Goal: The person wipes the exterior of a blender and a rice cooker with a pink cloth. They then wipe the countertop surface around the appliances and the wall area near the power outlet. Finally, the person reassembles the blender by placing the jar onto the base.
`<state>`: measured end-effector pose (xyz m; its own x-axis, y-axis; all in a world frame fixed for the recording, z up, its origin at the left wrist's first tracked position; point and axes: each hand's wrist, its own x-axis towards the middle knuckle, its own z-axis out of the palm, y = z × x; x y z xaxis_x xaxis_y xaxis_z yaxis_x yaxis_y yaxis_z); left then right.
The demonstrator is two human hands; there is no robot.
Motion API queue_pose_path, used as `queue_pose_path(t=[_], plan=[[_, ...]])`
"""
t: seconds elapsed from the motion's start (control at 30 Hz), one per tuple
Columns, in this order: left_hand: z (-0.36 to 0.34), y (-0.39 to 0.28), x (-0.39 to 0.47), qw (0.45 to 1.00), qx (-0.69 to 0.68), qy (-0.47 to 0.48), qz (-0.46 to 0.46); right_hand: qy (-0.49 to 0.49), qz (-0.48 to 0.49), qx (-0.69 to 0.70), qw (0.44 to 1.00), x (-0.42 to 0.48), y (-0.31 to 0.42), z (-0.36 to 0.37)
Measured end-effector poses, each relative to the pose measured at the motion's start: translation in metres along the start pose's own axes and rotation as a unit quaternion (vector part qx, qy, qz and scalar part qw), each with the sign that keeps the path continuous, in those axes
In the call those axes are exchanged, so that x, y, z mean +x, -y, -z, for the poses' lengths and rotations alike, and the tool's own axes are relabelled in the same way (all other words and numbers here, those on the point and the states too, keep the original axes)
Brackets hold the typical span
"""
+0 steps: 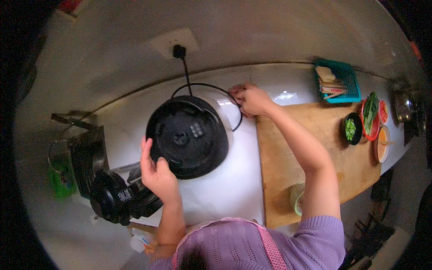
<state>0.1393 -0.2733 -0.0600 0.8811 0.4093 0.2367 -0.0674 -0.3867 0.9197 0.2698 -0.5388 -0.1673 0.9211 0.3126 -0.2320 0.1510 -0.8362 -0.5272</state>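
A round kitchen appliance (pixel 189 138) with a black top and pale sides stands on the white counter in front of me. My left hand (pixel 158 175) is at its near-left edge, thumb and fingers spread; it seems to touch the rim without closing on it. The black power cord (pixel 209 85) runs from a plug (pixel 179 52) in the wall socket (pixel 175 42) and loops behind the appliance. At the right of that loop, my right hand (pixel 253 99) has its fingers bent around the cord. Those fingertips are blurred.
A wooden board (pixel 287 162) holds a pale green cup (pixel 297 199), a black bowl of chopped greens (pixel 351 128), a red dish with leafy greens (pixel 369 116) and a bowl of orange liquid (pixel 383 145). Behind stands a teal basket (pixel 352 81). A black appliance (pixel 114 197) sits left.
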Motion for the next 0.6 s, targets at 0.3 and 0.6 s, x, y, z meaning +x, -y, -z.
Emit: queue_pose_path(t=[0.3, 0.6], plan=[[0.044, 0.002, -0.038, 0.999, 0.033, 0.019, 0.011, 0.095, 0.015, 0.106, 0.990, 0.017, 0.014, 0.048], [0.055, 0.001, -0.051, 0.996, 0.086, 0.026, 0.008, 0.049, 0.249, 0.149, 0.956, 0.111, 0.055, -0.006]])
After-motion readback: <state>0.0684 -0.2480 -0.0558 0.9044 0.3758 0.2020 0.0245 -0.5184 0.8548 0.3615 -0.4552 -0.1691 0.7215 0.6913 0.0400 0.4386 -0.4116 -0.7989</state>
